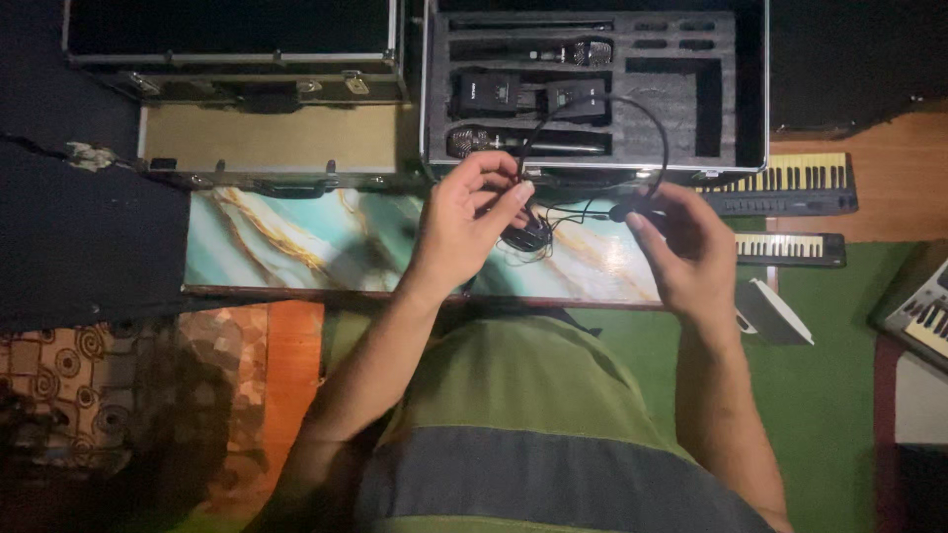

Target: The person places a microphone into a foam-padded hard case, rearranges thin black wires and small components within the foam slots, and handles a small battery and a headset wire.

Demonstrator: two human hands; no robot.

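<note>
At the bottom centre of the frame sits the person's green top with a grey band, and both forearms rise from it toward the middle. The left hand, just left of centre, has its fingers curled together, pinching a thin black cable near the thumb. The right hand, right of centre, closes its thumb and fingers on the cable's other end, a small dark piece whose shape I cannot make out. The cable is slim and black; it loops up in an arc over the case behind and hangs in loose coils to a small dark oval part between the hands. Beneath the hands lies a marbled teal and gold board. Beyond it, at upper centre, an open metal-edged case with black foam holds two microphones and two black boxes. At upper left stands a second, closed case. At the right edge, keyboards lie on the green floor.
</note>
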